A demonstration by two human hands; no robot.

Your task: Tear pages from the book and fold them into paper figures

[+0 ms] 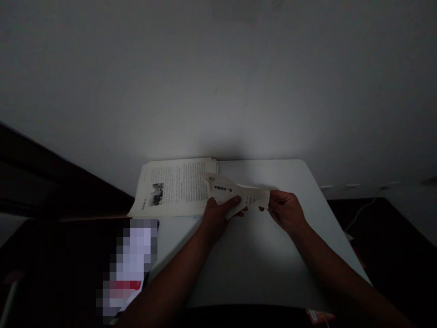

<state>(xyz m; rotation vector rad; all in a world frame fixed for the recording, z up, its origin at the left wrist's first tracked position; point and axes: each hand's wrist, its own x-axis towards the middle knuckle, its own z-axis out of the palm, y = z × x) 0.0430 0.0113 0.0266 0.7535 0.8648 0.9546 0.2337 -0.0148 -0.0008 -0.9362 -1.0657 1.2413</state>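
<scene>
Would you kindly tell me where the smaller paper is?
In the head view, the paper is in the left hand and right hand, over the white table, at the printed pages' right edge.

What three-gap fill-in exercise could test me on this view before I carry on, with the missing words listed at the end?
1. The left hand and right hand hold a piece of printed ____.
2. The printed pages lie toward the ____ side of the table.
3. Behind the table rises a pale grey ____.

Missing words: paper; left; wall.
</scene>
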